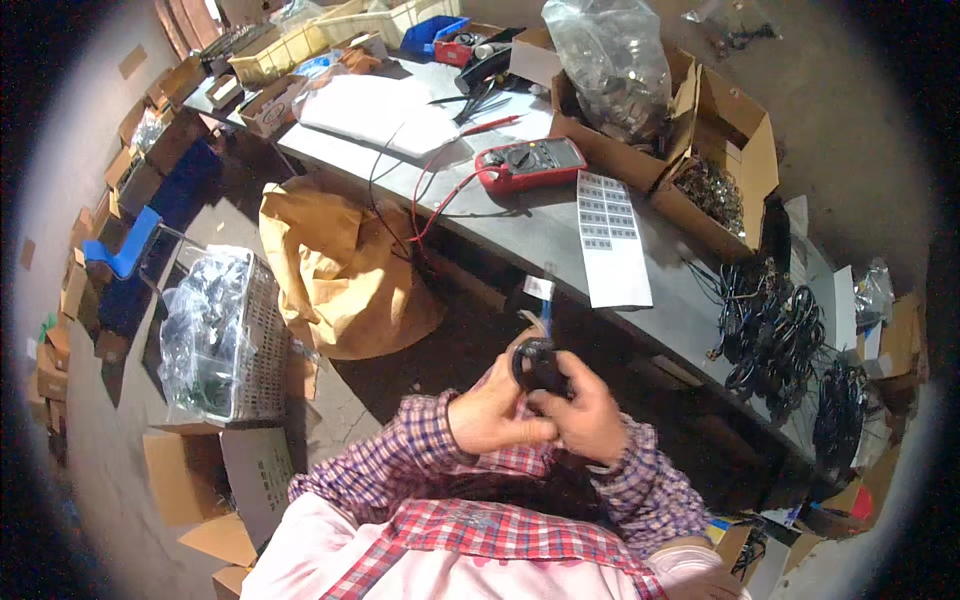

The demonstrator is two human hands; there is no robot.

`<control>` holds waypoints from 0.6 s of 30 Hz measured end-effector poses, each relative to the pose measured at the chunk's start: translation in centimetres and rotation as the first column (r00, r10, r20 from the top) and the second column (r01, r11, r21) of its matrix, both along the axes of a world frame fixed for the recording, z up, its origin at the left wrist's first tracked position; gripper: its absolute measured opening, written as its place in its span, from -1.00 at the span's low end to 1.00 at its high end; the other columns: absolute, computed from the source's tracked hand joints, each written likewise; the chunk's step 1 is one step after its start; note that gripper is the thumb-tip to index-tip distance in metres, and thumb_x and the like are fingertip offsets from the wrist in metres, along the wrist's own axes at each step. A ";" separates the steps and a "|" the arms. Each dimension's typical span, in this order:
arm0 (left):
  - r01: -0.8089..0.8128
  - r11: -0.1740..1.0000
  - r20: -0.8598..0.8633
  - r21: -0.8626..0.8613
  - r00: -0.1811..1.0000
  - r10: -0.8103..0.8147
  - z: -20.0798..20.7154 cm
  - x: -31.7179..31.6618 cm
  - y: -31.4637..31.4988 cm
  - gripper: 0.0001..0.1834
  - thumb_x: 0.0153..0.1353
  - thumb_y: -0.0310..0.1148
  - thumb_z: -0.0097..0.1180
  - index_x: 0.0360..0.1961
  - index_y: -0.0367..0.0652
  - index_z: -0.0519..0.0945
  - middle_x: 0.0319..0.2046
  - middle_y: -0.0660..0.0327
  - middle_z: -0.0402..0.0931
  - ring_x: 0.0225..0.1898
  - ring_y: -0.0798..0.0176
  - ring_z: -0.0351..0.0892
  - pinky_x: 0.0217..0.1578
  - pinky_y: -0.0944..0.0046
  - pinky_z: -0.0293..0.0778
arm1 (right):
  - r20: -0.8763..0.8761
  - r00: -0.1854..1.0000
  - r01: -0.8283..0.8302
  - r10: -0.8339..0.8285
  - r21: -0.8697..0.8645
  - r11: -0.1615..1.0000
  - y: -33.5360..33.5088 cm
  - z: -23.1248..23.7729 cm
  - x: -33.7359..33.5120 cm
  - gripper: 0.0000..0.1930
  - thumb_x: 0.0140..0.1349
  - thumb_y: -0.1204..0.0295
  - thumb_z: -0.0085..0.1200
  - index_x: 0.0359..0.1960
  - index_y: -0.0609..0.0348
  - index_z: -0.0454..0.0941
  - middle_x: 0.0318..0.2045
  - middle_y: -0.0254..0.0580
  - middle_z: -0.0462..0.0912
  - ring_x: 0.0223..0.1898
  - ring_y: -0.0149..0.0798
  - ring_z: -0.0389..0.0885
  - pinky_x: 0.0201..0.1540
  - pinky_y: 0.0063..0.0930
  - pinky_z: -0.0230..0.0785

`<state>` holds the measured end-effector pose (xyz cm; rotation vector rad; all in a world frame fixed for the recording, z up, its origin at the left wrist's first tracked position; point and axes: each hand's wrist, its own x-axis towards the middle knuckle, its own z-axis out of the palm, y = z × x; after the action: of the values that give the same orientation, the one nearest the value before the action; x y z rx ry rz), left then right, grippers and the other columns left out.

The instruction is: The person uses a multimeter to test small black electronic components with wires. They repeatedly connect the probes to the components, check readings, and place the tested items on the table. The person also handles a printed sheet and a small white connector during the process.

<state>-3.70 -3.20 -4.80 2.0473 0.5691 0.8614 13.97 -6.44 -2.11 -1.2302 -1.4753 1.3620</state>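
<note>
In front of my body, both hands are closed around a small coiled black cable (541,366). My left hand (490,412) grips its left side, with the thumb pointing toward the right hand. My right hand (588,412) presses on the coil from the right, fingers bent. A white tag (539,288) sticks up beyond the coil, above thin blue and pale wire ends (546,318). Parts of the coil are hidden by my fingers. On the bench beyond lies a sheet of printed labels (615,255), partly used.
A red multimeter (530,162) with test leads lies on the grey bench (680,325). Cardboard boxes (735,130) of metal parts stand behind it. Black cable bundles (770,330) lie at right. A yellow sack (340,270) and a white plastic crate (262,345) stand at left.
</note>
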 end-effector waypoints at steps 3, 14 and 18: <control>0.349 0.896 -0.217 -0.275 0.885 -0.412 5.1 -3.2 7.1 -0.36 0.19 -0.31 0.12 0.27 -0.22 0.23 0.08 -0.13 0.38 0.08 0.00 0.45 0.05 0.12 0.38 | 0.015 0.971 0.241 -0.241 -0.039 0.970 -1.8 1.0 2.4 -0.69 0.16 0.53 0.11 -0.06 0.31 0.40 -0.24 -0.19 0.58 -0.22 -0.39 0.53 -0.11 -0.48 0.39; -0.385 0.685 -0.660 0.618 0.220 0.719 -0.3 1.2 41.1 -0.61 0.13 -0.03 0.12 -0.15 -0.07 0.54 -0.05 0.06 0.53 0.00 -0.10 0.48 -0.03 -0.05 0.44 | -0.253 0.787 0.583 -0.563 0.006 0.812 -2.6 0.7 6.4 -0.74 0.19 0.56 0.06 -0.11 0.26 0.33 -0.37 -0.20 0.48 -0.33 -0.33 0.47 -0.21 -0.43 0.40; -0.514 0.742 -0.730 0.431 0.286 0.621 -1.5 1.9 43.4 -0.64 0.20 -0.20 0.04 -0.08 -0.23 0.49 -0.06 -0.02 0.51 0.05 -0.07 0.47 0.02 0.01 0.41 | -0.178 0.722 0.678 -0.669 -0.017 0.735 -2.5 1.0 8.4 -0.75 0.22 0.55 0.04 -0.09 0.26 0.33 -0.34 -0.22 0.48 -0.32 -0.35 0.46 -0.22 -0.42 0.41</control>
<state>-1.81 40.19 -6.29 2.3039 1.9709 0.1253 22.41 -8.99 -1.11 -1.3898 -0.7881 0.8856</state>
